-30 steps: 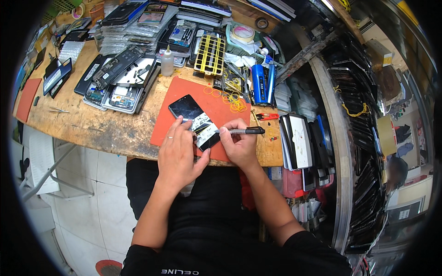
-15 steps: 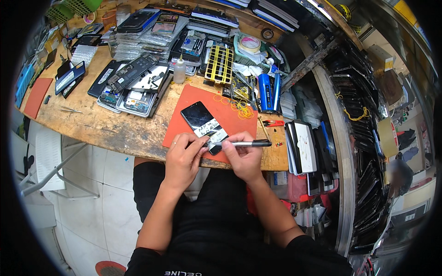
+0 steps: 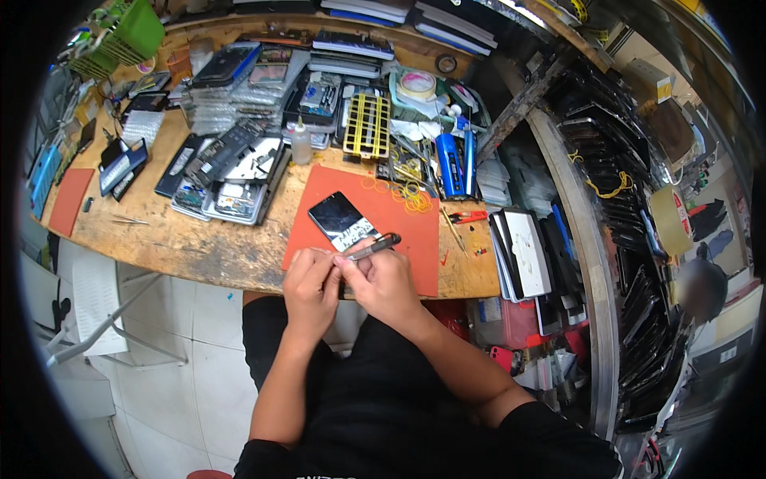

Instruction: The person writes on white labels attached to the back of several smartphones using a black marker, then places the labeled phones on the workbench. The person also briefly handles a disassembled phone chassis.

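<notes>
A dark smartphone [image 3: 335, 213] lies at a slant on an orange-red mat [image 3: 415, 263], with a white handwritten label [image 3: 356, 234] across its lower part. My right hand [image 3: 387, 286] is closed around a marker pen [image 3: 373, 247], whose dark end points up and to the right. Against it, fingertips meeting just below the phone, is my left hand [image 3: 311, 289], pinched closed. Whatever it pinches is hidden between the fingers. The pen's other end and the phone's bottom edge are covered by my hands.
Yellow rubber bands [image 3: 411, 198] lie on the mat's far right. A squeeze bottle [image 3: 301, 145], stacked phone parts [image 3: 231, 172] and a yellow-barred rack [image 3: 367, 125] stand behind. Blue tools [image 3: 456, 164], red-handled pliers [image 3: 468, 216] and upright tablets [image 3: 519, 254] are to the right.
Both hands have drawn together and off the label toward the mat's near edge. The pen has swung from lying nearly level to pointing up and right. More of the phone is covered below.
</notes>
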The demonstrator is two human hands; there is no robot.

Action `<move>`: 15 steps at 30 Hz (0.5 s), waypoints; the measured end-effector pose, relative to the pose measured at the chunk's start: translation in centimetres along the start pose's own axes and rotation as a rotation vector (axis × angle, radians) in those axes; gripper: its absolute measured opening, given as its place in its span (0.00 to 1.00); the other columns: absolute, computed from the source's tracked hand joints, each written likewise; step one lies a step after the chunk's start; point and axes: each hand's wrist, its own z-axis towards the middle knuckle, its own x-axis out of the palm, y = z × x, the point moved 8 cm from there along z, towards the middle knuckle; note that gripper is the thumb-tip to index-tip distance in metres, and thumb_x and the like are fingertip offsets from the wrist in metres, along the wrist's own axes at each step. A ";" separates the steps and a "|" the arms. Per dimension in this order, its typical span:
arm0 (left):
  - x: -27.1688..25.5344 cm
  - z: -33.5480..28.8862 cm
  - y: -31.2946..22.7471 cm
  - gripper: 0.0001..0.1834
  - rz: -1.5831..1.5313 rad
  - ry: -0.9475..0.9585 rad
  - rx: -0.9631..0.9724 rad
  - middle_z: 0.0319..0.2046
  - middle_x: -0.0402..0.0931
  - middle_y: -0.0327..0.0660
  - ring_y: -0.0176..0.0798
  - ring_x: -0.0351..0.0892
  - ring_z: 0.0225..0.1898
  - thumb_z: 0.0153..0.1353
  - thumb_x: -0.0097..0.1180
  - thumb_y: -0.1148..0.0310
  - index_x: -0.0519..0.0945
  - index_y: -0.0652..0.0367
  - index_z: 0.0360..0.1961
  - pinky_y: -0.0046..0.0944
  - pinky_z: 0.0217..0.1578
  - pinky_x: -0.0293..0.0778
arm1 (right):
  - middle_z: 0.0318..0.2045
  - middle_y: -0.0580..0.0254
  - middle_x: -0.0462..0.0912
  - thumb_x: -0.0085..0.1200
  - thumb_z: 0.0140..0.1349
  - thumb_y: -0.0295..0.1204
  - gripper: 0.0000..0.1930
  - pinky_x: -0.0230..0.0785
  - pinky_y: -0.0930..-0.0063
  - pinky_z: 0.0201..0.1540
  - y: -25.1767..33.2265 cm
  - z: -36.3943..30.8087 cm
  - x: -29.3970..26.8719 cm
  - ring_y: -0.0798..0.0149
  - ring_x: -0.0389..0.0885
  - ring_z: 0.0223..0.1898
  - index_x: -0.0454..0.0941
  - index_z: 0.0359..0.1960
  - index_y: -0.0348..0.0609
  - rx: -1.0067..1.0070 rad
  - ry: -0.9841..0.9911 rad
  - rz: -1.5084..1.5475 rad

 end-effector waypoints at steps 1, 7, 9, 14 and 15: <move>0.0 0.0 0.0 0.13 -0.007 0.020 -0.007 0.33 0.79 0.48 0.52 0.80 0.35 0.55 0.67 0.83 0.86 0.66 0.43 0.47 0.38 0.76 | 0.20 0.74 0.77 0.66 0.69 0.27 0.06 0.63 0.78 0.23 -0.2 -0.2 -0.1 0.82 0.70 0.21 0.82 0.38 0.38 0.028 -0.031 0.033; -1.0 -1.2 3.1 0.10 -0.462 -0.092 -0.455 0.39 0.82 0.38 0.28 0.81 0.39 0.69 0.65 0.75 0.81 0.65 0.49 0.32 0.41 0.80 | 0.25 0.64 0.85 0.63 0.71 0.31 0.09 0.73 0.73 0.29 -5.8 -0.6 -8.7 0.73 0.81 0.25 0.81 0.40 0.38 0.126 -0.404 -0.071; -4.5 -0.1 3.3 0.07 -0.402 -0.207 -0.385 0.41 0.81 0.38 0.28 0.80 0.43 0.72 0.62 0.75 0.81 0.65 0.47 0.31 0.45 0.79 | 0.23 0.64 0.84 0.62 0.69 0.30 0.07 0.72 0.72 0.28 -7.8 -0.9 -11.8 0.72 0.81 0.24 0.81 0.38 0.38 0.142 -0.479 -0.282; -19.8 8.7 -0.6 0.05 0.020 -0.535 0.053 0.44 0.80 0.44 0.36 0.82 0.43 0.77 0.53 0.77 0.77 0.69 0.48 0.39 0.48 0.81 | 0.21 0.60 0.82 0.64 0.65 0.28 0.06 0.72 0.65 0.29 -11.2 -1.9 -12.6 0.60 0.82 0.22 0.81 0.33 0.40 0.242 -0.355 -0.248; -22.9 11.3 -3.3 0.06 0.156 -0.638 0.300 0.44 0.81 0.46 0.37 0.82 0.44 0.78 0.52 0.76 0.77 0.69 0.49 0.39 0.48 0.82 | 0.21 0.59 0.81 0.64 0.64 0.28 0.06 0.72 0.63 0.29 -11.1 -1.8 -12.2 0.58 0.81 0.22 0.81 0.32 0.41 0.245 -0.310 -0.292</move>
